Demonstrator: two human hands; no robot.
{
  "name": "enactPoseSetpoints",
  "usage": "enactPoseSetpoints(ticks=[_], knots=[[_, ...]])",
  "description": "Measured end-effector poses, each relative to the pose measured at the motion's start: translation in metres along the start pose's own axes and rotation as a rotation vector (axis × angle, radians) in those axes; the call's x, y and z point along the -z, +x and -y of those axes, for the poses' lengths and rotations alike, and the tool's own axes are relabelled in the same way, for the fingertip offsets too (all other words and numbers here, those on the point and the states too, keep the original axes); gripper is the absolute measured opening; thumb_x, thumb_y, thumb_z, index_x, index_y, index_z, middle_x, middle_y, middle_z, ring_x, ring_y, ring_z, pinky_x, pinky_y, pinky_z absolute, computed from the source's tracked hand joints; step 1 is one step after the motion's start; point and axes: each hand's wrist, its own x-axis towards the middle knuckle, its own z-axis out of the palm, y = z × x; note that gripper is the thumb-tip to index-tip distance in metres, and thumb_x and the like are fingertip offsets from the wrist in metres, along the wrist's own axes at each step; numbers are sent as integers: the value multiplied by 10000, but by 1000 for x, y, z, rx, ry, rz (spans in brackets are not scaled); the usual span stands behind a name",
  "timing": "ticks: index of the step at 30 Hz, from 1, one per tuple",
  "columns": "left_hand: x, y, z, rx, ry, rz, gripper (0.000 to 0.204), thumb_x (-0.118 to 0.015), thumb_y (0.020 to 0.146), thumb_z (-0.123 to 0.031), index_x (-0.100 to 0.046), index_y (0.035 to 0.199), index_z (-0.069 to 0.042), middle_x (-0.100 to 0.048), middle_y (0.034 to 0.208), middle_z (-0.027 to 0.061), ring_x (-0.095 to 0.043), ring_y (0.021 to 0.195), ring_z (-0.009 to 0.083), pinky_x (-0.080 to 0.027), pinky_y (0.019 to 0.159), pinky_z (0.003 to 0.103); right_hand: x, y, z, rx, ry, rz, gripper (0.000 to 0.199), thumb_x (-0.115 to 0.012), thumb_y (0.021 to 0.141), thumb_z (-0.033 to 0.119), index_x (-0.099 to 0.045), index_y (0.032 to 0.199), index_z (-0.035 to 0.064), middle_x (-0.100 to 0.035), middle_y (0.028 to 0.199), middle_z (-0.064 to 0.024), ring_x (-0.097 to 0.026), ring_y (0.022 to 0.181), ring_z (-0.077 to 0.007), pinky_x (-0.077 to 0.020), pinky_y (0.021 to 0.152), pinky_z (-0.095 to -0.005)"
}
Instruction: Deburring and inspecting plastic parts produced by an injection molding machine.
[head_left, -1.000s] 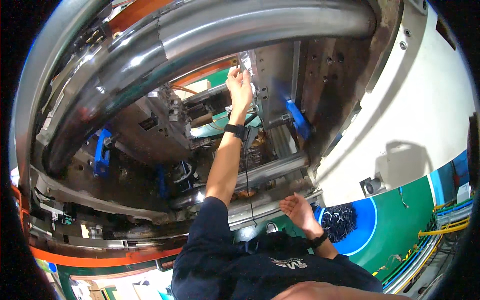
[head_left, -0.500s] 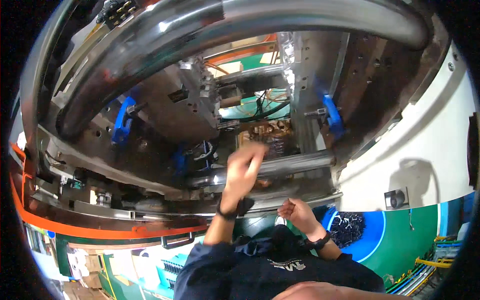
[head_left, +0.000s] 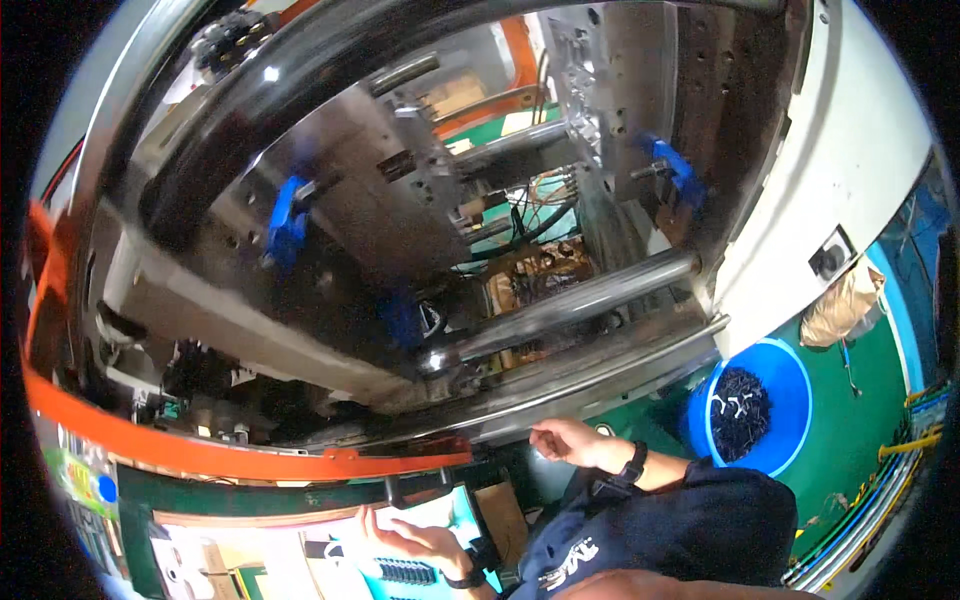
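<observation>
My left hand (head_left: 412, 540) is low in the view, its fingers stretched out and apart, with nothing seen in it. It is just below the black handle (head_left: 418, 482) of the orange-edged machine door (head_left: 300, 462). My right hand (head_left: 578, 445) hovers in front of the machine's lower edge, fingers curled in; whatever they may hold is hidden. Beyond the hands is the open machine, with a left metal mould half (head_left: 365, 190) and a right mould half (head_left: 585, 90). A steel bar (head_left: 590, 300) runs across below them.
Blue clamps (head_left: 288, 222) are fixed to the plates. A thick dark bar (head_left: 330, 90) arches across the top. A blue tub (head_left: 790, 400) of small black pieces stands at right. Below the door lies a turquoise tray (head_left: 405, 572) of black parts.
My left hand has come out from the machine, down and left to below the door handle, its fingers opening. My view has turned; my right hand stays near my body.
</observation>
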Motion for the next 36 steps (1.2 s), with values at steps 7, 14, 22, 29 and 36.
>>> enactPoseSetpoints(ticks=[7, 14, 22, 29, 36], knots=[[-23, -27, 32, 202, -349, 223, 475, -413, 1022, -325, -411, 1350, 19, -559, 1145, 172, -601, 926, 225, -479, 855, 349, 28, 23, -84, -187, -97, -12, 290, -580, 942, 320, -650, 828, 63, -649, 681, -43, -590, 583, -129, -421, 505, -247], [-46, -103, 87, 439, -745, 192, 263, -441, 1016, -215, -533, 1134, 1, -493, 910, 67, -483, 795, 155, -408, 807, 306, 154, 29, -127, -14, -17, -123, 163, -580, 918, 200, -647, 973, 62, -676, 900, -88, -641, 836, -197, -523, 752, -298], [-50, -142, 28, 112, -857, 364, 245, -545, 978, -171, -476, 1137, 2, -508, 961, 34, -490, 866, 101, -427, 751, 243, 229, -63, -107, 274, -63, -264, 288, -415, 914, -90, -465, 1198, -102, -566, 1121, -235, -583, 1053, -313, -498, 964, -402], [-59, -203, -66, -165, -901, 594, 572, -680, 870, -207, -375, 1294, 29, -604, 959, 159, -617, 856, 275, -499, 777, 375, 275, -103, -112, 339, -7, -193, 178, -444, 954, -40, -472, 1127, -66, -561, 1147, -238, -573, 1097, -321, -467, 1023, -396], [-79, -260, -152, -361, -1115, 933, 764, -696, 852, -218, -261, 1410, 70, -493, 1286, 290, -519, 1204, 390, -421, 1005, 417, 306, -111, -107, 249, 81, -194, 128, -528, 926, 52, -563, 1046, 21, -626, 1048, -168, -600, 962, -256, -489, 903, -374]])
